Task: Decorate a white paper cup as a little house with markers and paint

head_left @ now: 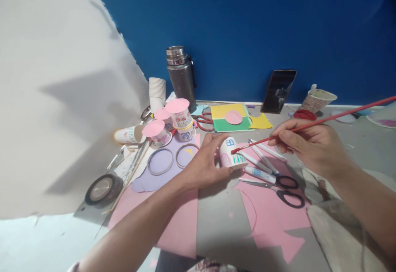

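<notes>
My left hand [208, 162] grips a white paper cup [227, 150] by its ends, tilted above the table. Drawn on the cup are a blue window and green and pink marks. In my right hand [300, 140] is a long red paintbrush [335, 118], its handle running off to the right. The red-loaded bristles meet the cup's side near the window, or hover just in front of it. Below the cup lie scissors [280, 187] with black handles, a glue stick [260, 174] and several white markers [266, 156] on pink paper [262, 214].
Decorated cups with pink paper discs [177, 105] stand left of centre, near a tape roll [99, 188]. Behind are stacked cups [157, 92], a steel flask [181, 76], yellow-green paper [218, 113] and a phone [279, 90] against the blue wall. A paint cup [317, 100] stands right.
</notes>
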Motion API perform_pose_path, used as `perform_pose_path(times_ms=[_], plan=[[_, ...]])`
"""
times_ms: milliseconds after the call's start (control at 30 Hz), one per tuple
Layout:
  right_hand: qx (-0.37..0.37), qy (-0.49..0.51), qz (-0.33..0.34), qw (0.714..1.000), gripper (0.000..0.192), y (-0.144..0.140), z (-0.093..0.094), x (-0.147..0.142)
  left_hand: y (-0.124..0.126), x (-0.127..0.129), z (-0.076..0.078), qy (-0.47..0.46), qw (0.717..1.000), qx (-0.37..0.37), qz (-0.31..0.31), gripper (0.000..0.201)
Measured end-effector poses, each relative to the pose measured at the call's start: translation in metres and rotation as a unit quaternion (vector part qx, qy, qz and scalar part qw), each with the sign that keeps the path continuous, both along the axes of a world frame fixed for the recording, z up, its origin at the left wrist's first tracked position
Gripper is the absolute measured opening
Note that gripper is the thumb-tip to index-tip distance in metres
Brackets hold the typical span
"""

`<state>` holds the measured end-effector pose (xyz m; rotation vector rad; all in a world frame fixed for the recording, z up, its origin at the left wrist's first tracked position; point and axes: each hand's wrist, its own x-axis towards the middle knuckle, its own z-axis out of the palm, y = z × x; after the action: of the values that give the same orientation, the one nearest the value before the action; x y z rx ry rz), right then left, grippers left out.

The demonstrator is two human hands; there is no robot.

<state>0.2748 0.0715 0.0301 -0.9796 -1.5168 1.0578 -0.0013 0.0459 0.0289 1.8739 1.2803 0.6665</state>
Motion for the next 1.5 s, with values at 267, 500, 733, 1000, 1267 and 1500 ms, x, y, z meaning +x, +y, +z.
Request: perform_pose_path(times_ms=[267,500,733,1000,1267,1500], plan=[[0.002,0.022,0.006,1.000,0.023,0.001,0.001,-0.001,-0.001,-0.005,-0.002,-0.014,1.000,-0.001,0.004,0.088],[0.006,0.035,0.004,0.999,0.023,0.001,0.002,-0.002,-0.001,-0.005,-0.005,-0.021,1.000,0.007,-0.005,0.086],[-0.004,0.046,0.002,0.999,0.024,0.001,0.001,-0.003,-0.001,-0.006,-0.008,-0.015,1.000,0.013,-0.015,0.085],[-0.002,0.042,0.017,0.999,0.023,0.001,0.003,-0.006,-0.001,-0.006,-0.013,-0.008,0.999,0.029,-0.020,0.084],[-0.004,0.009,0.024,1.000,0.020,0.001,0.000,-0.001,-0.002,0.001,-0.004,0.000,1.000,0.022,-0.013,0.085],[-0.003,-0.002,0.020,1.000,0.022,0.000,-0.001,-0.001,0.000,0.000,-0.009,0.007,0.999,0.040,-0.018,0.083]])
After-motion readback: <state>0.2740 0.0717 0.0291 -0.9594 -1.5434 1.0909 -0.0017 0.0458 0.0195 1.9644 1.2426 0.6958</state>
